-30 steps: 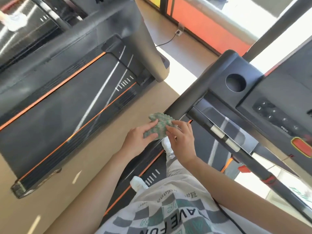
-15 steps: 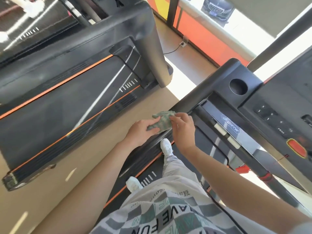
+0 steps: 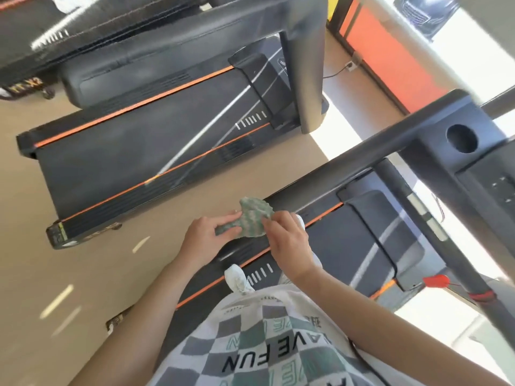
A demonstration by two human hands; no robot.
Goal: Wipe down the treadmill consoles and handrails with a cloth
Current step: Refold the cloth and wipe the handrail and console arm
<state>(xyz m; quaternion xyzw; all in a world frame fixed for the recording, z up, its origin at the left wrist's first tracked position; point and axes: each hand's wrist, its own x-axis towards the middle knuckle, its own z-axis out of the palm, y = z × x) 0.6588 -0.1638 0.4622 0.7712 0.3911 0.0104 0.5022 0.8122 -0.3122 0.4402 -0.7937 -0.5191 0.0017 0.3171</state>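
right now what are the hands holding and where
Both hold the green cloth: left hand at its lower left edge, right hand at its right edge.

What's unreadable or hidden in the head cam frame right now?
- Black treadmill console: cut off by right edge; button labels too small.
- Green patterned cloth: lower part covered by left hand and right hand.
- Checkered shirt lettering: cut by bottom edge.

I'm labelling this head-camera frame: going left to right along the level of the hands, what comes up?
Tan floor → left hand → green cloth → right hand → treadmill belt → grip bar with silver sensors
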